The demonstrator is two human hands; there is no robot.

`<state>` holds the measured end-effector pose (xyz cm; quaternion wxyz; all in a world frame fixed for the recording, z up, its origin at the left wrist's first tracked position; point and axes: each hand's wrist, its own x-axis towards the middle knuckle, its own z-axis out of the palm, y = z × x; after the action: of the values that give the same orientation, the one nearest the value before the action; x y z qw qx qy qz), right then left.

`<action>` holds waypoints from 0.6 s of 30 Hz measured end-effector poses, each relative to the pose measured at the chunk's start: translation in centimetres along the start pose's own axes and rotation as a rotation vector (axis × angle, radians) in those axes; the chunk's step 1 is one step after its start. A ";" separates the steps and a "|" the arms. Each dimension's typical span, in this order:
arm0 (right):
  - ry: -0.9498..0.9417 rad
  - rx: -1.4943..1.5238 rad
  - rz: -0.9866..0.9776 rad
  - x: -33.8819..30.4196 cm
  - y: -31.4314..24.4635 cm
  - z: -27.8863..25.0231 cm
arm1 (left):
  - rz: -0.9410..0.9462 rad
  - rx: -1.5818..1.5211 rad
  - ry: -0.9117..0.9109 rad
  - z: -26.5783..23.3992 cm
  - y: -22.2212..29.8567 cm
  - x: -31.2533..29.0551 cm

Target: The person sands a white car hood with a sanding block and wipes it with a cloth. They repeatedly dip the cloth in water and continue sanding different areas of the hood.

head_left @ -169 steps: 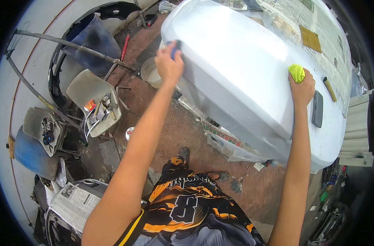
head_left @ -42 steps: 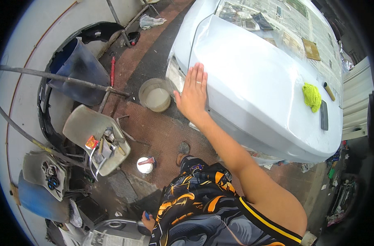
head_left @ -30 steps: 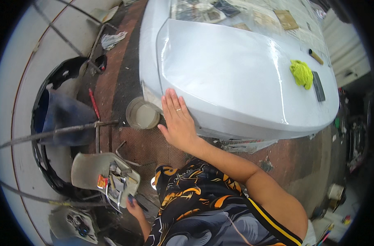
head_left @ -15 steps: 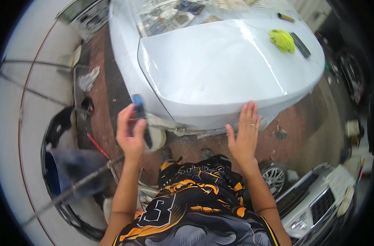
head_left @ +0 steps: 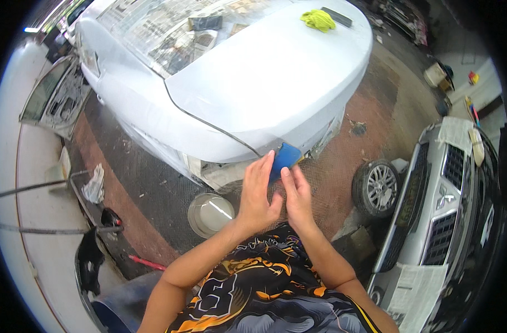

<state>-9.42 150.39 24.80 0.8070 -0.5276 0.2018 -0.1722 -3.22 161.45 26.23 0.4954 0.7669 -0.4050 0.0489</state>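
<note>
Both my hands meet in front of the corner of a pale grey-white car body [head_left: 231, 100]. Between them is a blue sanding block [head_left: 285, 158], held tilted upward. My left hand [head_left: 258, 194] grips it from the left, fingers stretched along its side. My right hand [head_left: 299, 197] closes on its lower right part with the fingertips. The hands partly cover the block. Below and left of them, a round tub [head_left: 191, 213] of cloudy water stands on the floor.
A yellow-green cloth [head_left: 318, 20] and a dark flat block [head_left: 338, 16] lie on the trunk lid. Plastic and paper cover the rear window. To the right are a loose wheel [head_left: 375, 188] and a silver front bumper [head_left: 420, 216]. Metal bars [head_left: 31, 188] jut in at left.
My right hand has left the trunk lid's edge and come to the block. My left hand has carried the block rightward. The view has shifted, showing the car's left side and tub more fully.
</note>
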 end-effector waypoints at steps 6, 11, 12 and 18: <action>0.243 -0.286 -0.272 0.2 0.6 -0.8 | -0.108 -0.437 -0.150 -0.3 0.1 0.2; 0.295 -0.454 -0.411 3.4 -1.5 -1.6 | -0.067 -0.545 -0.148 0.0 0.3 2.2; 0.308 -0.647 -0.504 4.3 -2.5 -1.6 | -0.074 -0.564 -0.134 0.0 0.3 3.1; 0.183 -1.346 -0.792 11.5 -9.0 0.0 | 0.126 0.092 0.160 -5.8 -7.7 13.3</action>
<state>-0.09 141.28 31.40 0.1726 -0.9193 0.1254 -0.3306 12.75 159.81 29.91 0.4863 0.7555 -0.4089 0.1595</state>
